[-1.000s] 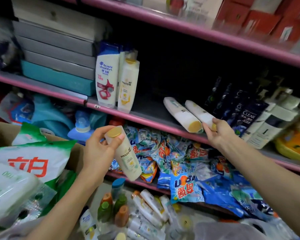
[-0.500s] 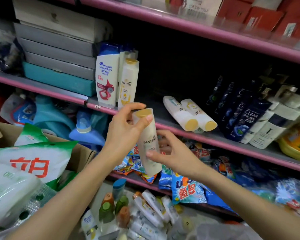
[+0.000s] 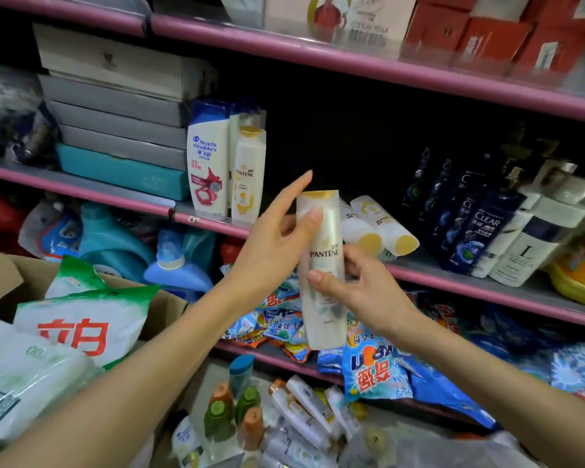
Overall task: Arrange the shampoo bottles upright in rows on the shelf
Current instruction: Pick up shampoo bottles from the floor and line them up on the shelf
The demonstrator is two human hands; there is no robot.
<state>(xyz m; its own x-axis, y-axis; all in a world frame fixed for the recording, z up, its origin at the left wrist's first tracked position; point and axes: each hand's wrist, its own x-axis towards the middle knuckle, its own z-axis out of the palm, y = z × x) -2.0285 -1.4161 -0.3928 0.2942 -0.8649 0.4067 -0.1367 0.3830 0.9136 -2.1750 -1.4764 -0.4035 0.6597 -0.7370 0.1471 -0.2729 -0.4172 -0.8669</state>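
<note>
Holding one Pantene bottle [image 3: 322, 268] upright in front of the shelf [image 3: 453, 276], both hands gripping it: left hand [image 3: 273, 246] near the cap, right hand [image 3: 358, 285] mid-body. One Pantene [image 3: 249, 173] stands, two lying bottles [image 3: 375, 226] remain, more below [image 3: 301, 413]

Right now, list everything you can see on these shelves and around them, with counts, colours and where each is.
Held Pantene bottle: one, white, gold cap, upright, before middle shelf.
Lying Pantene bottles: two, white, middle shelf.
Standing Pantene bottle: one, white, middle shelf.
Head & Shoulders bottle: one, white and blue, beside it.
Clear bottles: several, dark blue, right.
Flat boxes: stack, grey, one teal, left.
Detergent packets: many, blue, lower shelf.
Left hand: grip near cap.
Right hand: grip at mid-body.
</note>
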